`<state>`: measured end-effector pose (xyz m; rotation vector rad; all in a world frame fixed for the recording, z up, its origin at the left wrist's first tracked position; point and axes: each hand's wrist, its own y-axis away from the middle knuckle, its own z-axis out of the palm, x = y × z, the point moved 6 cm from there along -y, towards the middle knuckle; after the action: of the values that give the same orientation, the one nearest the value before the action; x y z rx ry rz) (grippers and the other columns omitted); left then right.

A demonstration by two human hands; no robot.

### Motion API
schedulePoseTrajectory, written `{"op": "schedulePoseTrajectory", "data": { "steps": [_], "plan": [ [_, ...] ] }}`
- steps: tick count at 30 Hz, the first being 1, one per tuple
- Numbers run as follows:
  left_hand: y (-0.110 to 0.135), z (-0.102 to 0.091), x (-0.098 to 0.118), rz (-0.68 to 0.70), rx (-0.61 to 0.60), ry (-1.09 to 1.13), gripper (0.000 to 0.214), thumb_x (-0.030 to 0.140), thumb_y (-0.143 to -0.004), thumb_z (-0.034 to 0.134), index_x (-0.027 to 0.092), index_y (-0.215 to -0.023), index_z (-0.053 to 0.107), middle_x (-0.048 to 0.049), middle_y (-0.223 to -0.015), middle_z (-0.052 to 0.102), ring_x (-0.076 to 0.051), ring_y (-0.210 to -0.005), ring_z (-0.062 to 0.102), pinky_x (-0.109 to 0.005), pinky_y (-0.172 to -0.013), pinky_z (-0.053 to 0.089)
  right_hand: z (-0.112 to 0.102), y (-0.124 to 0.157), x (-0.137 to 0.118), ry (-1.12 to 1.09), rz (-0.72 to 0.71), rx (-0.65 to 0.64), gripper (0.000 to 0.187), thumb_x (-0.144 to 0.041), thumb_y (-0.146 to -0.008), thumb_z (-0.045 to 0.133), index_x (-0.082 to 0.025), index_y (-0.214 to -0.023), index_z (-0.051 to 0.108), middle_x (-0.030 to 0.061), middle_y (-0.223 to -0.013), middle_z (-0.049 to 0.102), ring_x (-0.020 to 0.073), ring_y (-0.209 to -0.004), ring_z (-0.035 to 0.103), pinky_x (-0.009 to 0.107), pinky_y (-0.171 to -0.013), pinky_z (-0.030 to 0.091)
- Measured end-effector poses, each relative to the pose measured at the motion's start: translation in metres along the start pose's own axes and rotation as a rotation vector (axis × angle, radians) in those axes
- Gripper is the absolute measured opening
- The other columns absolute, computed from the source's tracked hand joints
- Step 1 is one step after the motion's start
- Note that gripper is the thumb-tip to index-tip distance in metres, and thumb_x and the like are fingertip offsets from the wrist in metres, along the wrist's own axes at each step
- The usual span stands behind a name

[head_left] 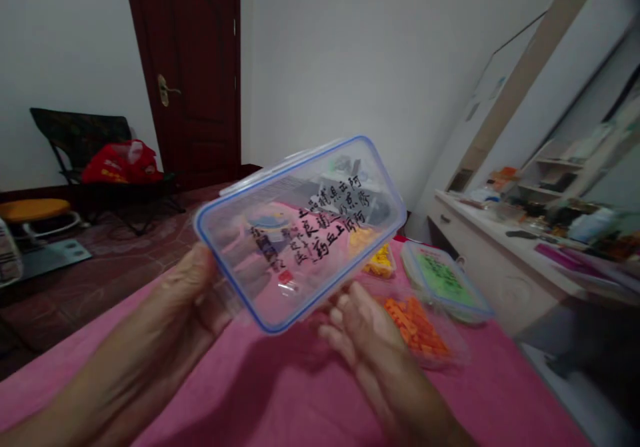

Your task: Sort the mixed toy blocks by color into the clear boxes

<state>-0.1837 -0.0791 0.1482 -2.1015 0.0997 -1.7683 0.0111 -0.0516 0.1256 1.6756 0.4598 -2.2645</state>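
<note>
A clear plastic food container lid with a blue sealing rim and dark printed characters is held up, tilted, over the pink cloth. My left hand is closed on its left end, and the fingers show blurred through the plastic. At the lower right edge, my right hand has its fingers curled in against the lid; some fingertips are hidden behind it. Just right of that hand stands a clear container of orange pieces. Yellow pieces sit in another container behind, partly covered by the lid.
A closed box with green contents stands at the right of the pink cloth. Beyond is a cluttered white dresser. On the left are a folding chair with a red bag, a yellow-topped stool and a dark red door.
</note>
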Motion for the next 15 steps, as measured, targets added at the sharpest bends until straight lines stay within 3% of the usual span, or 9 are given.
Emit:
{"op": "schedulePoseTrajectory", "data": {
  "steps": [2, 4, 6, 10, 13, 15],
  "plan": [
    [-0.016, 0.036, 0.008, -0.072, -0.096, 0.366, 0.051, 0.047, -0.095, 0.024, 0.027, -0.141, 0.035, -0.0055, -0.126, 0.059, -0.023, -0.106, 0.061, -0.040, -0.084, 0.054, -0.011, -0.009, -0.012, -0.124, -0.085, 0.153, 0.042, -0.040, -0.081, 0.061, -0.024, -0.119, 0.055, 0.0071, -0.125, 0.058, 0.0216, -0.111, 0.057, 0.039, -0.095, 0.047],
    [-0.026, 0.063, 0.007, -0.084, -0.211, 0.447, 0.049, 0.047, -0.094, 0.032, 0.023, -0.135, 0.043, -0.0089, -0.126, 0.059, -0.024, -0.105, 0.061, -0.041, -0.085, 0.053, -0.037, -0.020, -0.030, -0.109, -0.176, 0.300, 0.037, -0.035, -0.079, 0.063, -0.025, -0.114, 0.057, 0.0039, -0.119, 0.062, 0.0203, -0.106, 0.060, 0.036, -0.092, 0.050],
    [-0.035, 0.070, -0.004, 0.038, -0.224, 0.290, 0.045, 0.045, -0.090, 0.044, 0.021, -0.128, 0.052, -0.0098, -0.126, 0.059, -0.025, -0.108, 0.060, -0.042, -0.091, 0.050, -0.079, -0.036, -0.052, 0.014, -0.240, 0.416, 0.036, -0.035, -0.075, 0.063, -0.024, -0.109, 0.060, 0.0032, -0.112, 0.065, 0.0218, -0.105, 0.061, 0.035, -0.089, 0.052],
    [-0.047, 0.061, -0.036, 0.441, -0.103, -0.282, 0.045, 0.040, -0.085, 0.055, 0.022, -0.126, 0.053, -0.0091, -0.139, 0.047, -0.025, -0.129, 0.041, -0.045, -0.109, 0.032, -0.183, -0.085, -0.090, 0.361, -0.327, 0.590, 0.029, -0.039, -0.072, 0.055, -0.024, -0.095, 0.063, 0.0051, -0.090, 0.070, 0.0247, -0.088, 0.066, 0.036, -0.074, 0.057],
    [-0.049, 0.072, -0.066, 0.564, -0.232, -0.614, 0.060, 0.047, -0.078, 0.061, 0.025, -0.132, 0.048, -0.0096, -0.147, 0.036, -0.030, -0.136, 0.028, -0.052, -0.110, 0.027, -0.247, -0.123, -0.097, 0.520, -0.332, 0.759, 0.026, -0.031, -0.067, 0.050, -0.021, -0.088, 0.060, 0.0055, -0.073, 0.066, 0.0214, -0.069, 0.064, 0.034, -0.064, 0.056],
    [-0.048, 0.083, -0.081, 0.596, -0.328, -0.748, 0.059, 0.050, -0.076, 0.062, 0.028, -0.130, 0.051, -0.0084, -0.145, 0.038, -0.032, -0.137, 0.026, -0.056, -0.109, 0.025, -0.271, -0.144, -0.090, 0.610, -0.276, 0.830, 0.027, -0.028, -0.066, 0.045, -0.018, -0.087, 0.058, 0.0035, -0.061, 0.060, 0.0203, -0.061, 0.062, 0.033, -0.060, 0.056]
  ]
}}
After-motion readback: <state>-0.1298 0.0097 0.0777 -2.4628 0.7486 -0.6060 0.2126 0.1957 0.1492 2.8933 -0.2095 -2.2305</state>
